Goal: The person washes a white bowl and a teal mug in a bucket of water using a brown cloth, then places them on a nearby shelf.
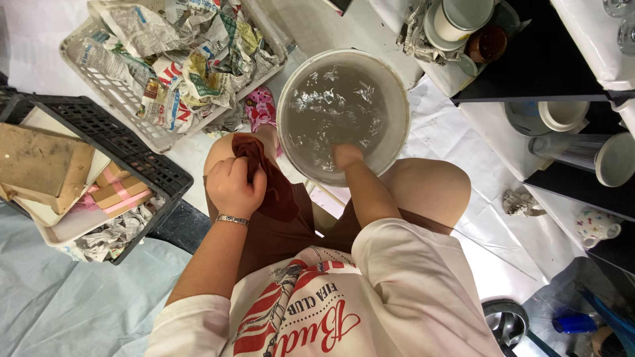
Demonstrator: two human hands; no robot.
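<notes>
A white bucket (399, 99) of cloudy grey water stands on the floor between my knees. My right hand (345, 156) is dipped into the water near the bucket's near rim; its fingers are under the surface and I cannot see whether they hold anything. My left hand (233, 186) rests on my left knee, fingers closed on the dark brown fabric of my shorts (274, 192), bunching it up. A silver bracelet (231, 219) sits on that wrist.
A white basket (116, 92) of crumpled newspaper lies at the far left. A black crate (132, 155) with boards and paper sits to my left. Black shelves (529, 73) with white ceramic cups and bowls stand on the right. White paper covers the floor.
</notes>
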